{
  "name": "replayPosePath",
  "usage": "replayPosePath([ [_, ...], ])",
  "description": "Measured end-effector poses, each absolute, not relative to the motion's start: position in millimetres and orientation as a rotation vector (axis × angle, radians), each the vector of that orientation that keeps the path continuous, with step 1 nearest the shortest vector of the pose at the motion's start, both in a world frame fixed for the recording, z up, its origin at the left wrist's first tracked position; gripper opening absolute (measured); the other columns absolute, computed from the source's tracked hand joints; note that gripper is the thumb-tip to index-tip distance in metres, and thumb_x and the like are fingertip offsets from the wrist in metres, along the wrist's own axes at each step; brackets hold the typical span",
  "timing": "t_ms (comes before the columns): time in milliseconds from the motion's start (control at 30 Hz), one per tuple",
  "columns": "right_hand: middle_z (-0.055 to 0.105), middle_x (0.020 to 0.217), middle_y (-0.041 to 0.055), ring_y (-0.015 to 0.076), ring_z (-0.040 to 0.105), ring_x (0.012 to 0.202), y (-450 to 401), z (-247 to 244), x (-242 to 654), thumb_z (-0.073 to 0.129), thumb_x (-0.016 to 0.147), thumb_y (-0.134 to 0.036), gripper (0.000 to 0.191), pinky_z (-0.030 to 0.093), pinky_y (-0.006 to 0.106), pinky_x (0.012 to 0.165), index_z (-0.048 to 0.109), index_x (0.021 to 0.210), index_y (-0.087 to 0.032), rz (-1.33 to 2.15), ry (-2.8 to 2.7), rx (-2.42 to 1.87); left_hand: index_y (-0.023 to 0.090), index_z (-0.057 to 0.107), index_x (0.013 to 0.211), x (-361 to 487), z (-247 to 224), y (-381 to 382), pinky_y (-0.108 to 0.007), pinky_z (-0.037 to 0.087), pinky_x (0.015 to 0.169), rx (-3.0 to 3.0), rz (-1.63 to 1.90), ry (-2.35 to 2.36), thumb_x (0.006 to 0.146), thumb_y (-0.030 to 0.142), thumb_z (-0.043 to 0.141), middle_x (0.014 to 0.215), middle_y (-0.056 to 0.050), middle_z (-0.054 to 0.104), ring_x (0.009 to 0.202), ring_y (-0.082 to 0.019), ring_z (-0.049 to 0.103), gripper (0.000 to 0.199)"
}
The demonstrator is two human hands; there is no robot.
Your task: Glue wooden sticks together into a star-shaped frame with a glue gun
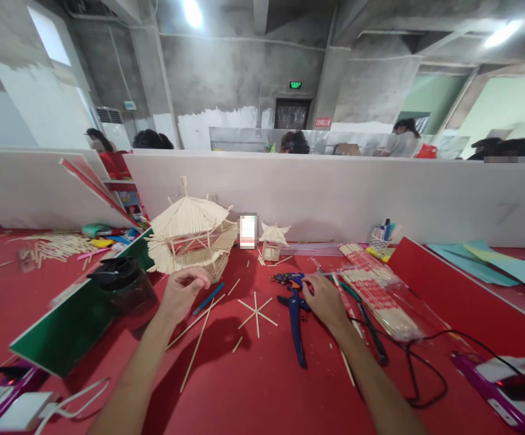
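My left hand is raised in front of the large stick pavilion, its fingers curled together; whether something small is between them is hidden. Just right of it a blue pen-like tool lies by several loose sticks. My right hand is at the handle of a blue tool, fingers bent, their grip unclear. Below that tool lies a blue cutter with a dark blade. Between my hands, crossed sticks form a flat star on the red table. A small stick pavilion stands behind.
A dark bottle stands beside a green panel on the left. Packs of sticks, a black cable and a purple power strip lie right. People are behind the white partition.
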State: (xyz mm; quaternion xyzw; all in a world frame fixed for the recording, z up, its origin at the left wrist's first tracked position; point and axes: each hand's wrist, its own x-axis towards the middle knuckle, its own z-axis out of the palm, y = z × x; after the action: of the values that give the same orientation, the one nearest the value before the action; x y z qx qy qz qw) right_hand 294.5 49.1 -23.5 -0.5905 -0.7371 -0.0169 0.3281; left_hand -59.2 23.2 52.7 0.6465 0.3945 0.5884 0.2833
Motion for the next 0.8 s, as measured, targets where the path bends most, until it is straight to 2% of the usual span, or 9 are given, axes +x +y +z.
replayPosePath([
  [133,0.073,0.104,0.0090,0.0225,0.066,0.100,31.7,-8.8,274.5,0.046,0.095,-0.027,0.026,0.050,0.035,0.093,0.069,0.104,-0.020,0.043,-1.939,-1.381,0.018,0.069,0.065,-54.0,50.8,21.7,-0.028,0.052,0.058,1.661,1.625,1.008,0.069,0.055,0.080,0.064,-0.004,0.068,0.060,-0.017,0.062,0.039],
  [200,0.072,0.111,0.0102,0.0220,0.067,0.092,19.7,0.0,256.1,0.051,0.094,-0.032,0.028,0.053,0.036,0.086,0.066,0.116,-0.021,0.330,-1.868,-1.198,0.018,0.071,0.067,-49.6,47.8,21.1,-0.028,0.053,0.060,1.651,1.617,1.006,0.070,0.053,0.081,0.066,-0.004,0.070,0.061,-0.017,0.063,0.037],
  [300,0.063,0.134,0.0120,0.0158,0.064,0.073,6.5,12.8,224.1,0.062,0.089,-0.036,0.055,0.054,0.030,0.063,0.049,0.141,-0.025,0.819,-1.825,-1.045,0.018,0.073,0.070,-42.9,42.8,20.0,-0.027,0.054,0.061,1.663,1.570,1.020,0.071,0.050,0.080,0.068,-0.004,0.072,0.063,-0.017,0.065,0.033],
  [400,0.058,0.141,0.0115,0.0153,0.066,0.084,5.2,22.5,195.8,0.069,0.085,-0.036,0.071,0.055,0.030,0.071,0.038,0.150,-0.031,1.136,-1.834,-0.897,0.018,0.075,0.074,-37.3,38.8,19.3,-0.028,0.056,0.064,1.695,1.508,1.055,0.074,0.046,0.079,0.074,-0.006,0.075,0.067,-0.018,0.068,0.028],
  [467,0.070,0.121,0.0089,0.0175,0.067,0.088,8.8,27.1,181.8,0.071,0.083,-0.035,0.067,0.054,0.032,0.076,0.046,0.144,-0.027,1.230,-1.816,-0.854,0.018,0.076,0.078,-34.7,37.3,19.7,-0.029,0.056,0.065,1.722,1.471,1.081,0.076,0.044,0.077,0.077,-0.007,0.076,0.070,-0.019,0.069,0.026],
  [500,0.074,0.109,0.0071,0.0182,0.068,0.087,10.8,29.2,176.6,0.071,0.083,-0.034,0.056,0.054,0.033,0.077,0.056,0.136,-0.024,1.215,-1.812,-0.845,0.018,0.077,0.079,-33.8,37.0,20.2,-0.029,0.056,0.065,1.740,1.453,1.092,0.077,0.043,0.075,0.078,-0.007,0.076,0.070,-0.019,0.069,0.026],
  [600,0.075,0.084,0.0035,0.0185,0.069,0.079,14.5,38.2,168.8,0.067,0.085,-0.034,0.018,0.053,0.032,0.075,0.072,0.095,-0.019,1.160,-1.763,-0.796,0.018,0.077,0.082,-32.0,36.3,22.1,-0.028,0.055,0.064,1.818,1.384,1.104,0.081,0.040,0.072,0.077,-0.006,0.077,0.069,-0.019,0.068,0.023],
  [667,0.074,0.077,0.0025,0.0173,0.068,0.073,14.9,48.2,168.6,0.065,0.086,-0.035,0.017,0.054,0.031,0.072,0.071,0.084,-0.019,1.167,-1.712,-0.737,0.019,0.078,0.082,-30.0,34.8,22.9,-0.029,0.054,0.067,1.886,1.327,1.088,0.081,0.038,0.072,0.076,-0.005,0.076,0.069,-0.019,0.068,0.020],
  [800,0.074,0.078,0.0019,0.0163,0.068,0.071,17.7,73.2,169.6,0.066,0.086,-0.039,0.020,0.055,0.030,0.069,0.070,0.087,-0.020,1.164,-1.707,-0.626,0.021,0.078,0.082,-20.1,26.7,22.2,-0.033,0.055,0.076,1.982,1.260,1.049,0.082,0.036,0.072,0.081,-0.005,0.077,0.076,-0.021,0.069,0.017],
])
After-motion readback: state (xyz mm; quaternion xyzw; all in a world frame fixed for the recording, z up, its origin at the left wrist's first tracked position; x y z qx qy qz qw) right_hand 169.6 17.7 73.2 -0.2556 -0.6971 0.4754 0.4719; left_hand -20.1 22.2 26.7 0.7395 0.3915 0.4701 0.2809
